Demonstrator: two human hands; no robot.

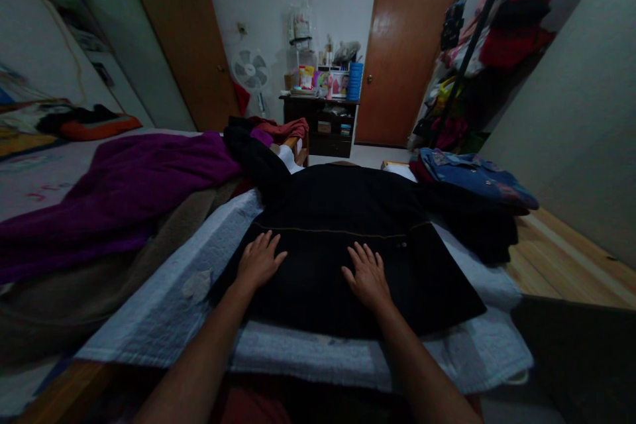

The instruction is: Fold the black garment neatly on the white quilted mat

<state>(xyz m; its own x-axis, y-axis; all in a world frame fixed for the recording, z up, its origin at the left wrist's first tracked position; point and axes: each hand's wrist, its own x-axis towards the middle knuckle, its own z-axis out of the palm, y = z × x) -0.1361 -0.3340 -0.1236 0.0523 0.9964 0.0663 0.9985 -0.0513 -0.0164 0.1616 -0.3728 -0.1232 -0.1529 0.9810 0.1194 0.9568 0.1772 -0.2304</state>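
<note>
Left hand (259, 261) and right hand (368, 275) spread, palms down on black garment (318, 265), gripping nothing; likely so it lies flat over white cloth (308, 352).

the light is dim, with faint glare on the right-hand door (401, 56) and stretched, blurry edges.

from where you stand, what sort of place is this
Probably a room in a home, perhaps a bedroom: a white fan by the far wall, a purple cloth over what looks like a bed, and a black garment spread out in front.
</note>
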